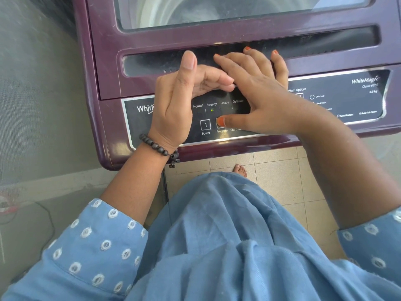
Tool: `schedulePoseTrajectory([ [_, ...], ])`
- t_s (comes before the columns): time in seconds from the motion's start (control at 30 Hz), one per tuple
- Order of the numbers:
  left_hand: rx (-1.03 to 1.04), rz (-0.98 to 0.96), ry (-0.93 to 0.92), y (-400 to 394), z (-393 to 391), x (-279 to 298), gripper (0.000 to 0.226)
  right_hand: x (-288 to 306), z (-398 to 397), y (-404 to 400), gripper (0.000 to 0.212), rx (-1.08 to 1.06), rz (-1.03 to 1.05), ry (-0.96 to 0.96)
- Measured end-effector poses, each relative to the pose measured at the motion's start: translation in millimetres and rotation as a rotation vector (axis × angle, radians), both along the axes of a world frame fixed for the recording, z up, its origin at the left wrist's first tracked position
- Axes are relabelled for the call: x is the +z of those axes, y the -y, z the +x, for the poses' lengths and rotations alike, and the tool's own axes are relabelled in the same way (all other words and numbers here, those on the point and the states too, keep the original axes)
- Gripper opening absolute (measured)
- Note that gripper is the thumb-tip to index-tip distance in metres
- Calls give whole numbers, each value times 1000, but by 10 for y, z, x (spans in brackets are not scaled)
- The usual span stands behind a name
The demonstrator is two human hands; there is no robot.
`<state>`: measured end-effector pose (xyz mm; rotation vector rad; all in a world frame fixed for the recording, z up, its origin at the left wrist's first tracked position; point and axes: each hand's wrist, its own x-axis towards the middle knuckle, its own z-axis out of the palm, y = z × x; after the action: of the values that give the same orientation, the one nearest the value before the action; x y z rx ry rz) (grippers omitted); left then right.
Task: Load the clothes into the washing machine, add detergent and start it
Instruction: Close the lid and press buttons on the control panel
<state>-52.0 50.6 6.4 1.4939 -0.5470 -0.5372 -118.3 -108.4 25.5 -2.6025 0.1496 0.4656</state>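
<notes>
The top-loading washing machine [104,68], glossy plum plastic with rounded corners, is standing directly in front of the person, its glass-windowed lid [217,11] lying closed. The right hand [260,94] is lying spread over the smooth black control panel [347,98], fingers fanned toward the lid's recessed handle, while its thumb [230,121] is pressing the square Program button [218,127], just beside the Power button [205,124]. The left hand [180,101] is hovering edge-on above the panel, fingers straight and pressed together, holding nothing; a dark beaded bracelet [158,147] is circling its wrist. Below, beige floor tiles [282,170] are showing.
</notes>
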Motion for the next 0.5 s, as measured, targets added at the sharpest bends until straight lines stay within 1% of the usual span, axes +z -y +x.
schedulePoseTrajectory([
  [0.07, 1, 2, -1, -1, -4, -3, 65, -4, -7, -1, 112, 16, -1, -1],
  [0.17, 7, -4, -8, -4, -13, -6, 65, -14, -17, -28, 129, 41, -40, -8],
  [0.23, 9, -8, -5, -7, -16, -3, 65, -15, -25, -47, 134, 48, -62, -8],
  [0.5, 15, 0, 10, 7, -104, -21, 65, -1, -106, -25, 137, 43, -53, -19],
])
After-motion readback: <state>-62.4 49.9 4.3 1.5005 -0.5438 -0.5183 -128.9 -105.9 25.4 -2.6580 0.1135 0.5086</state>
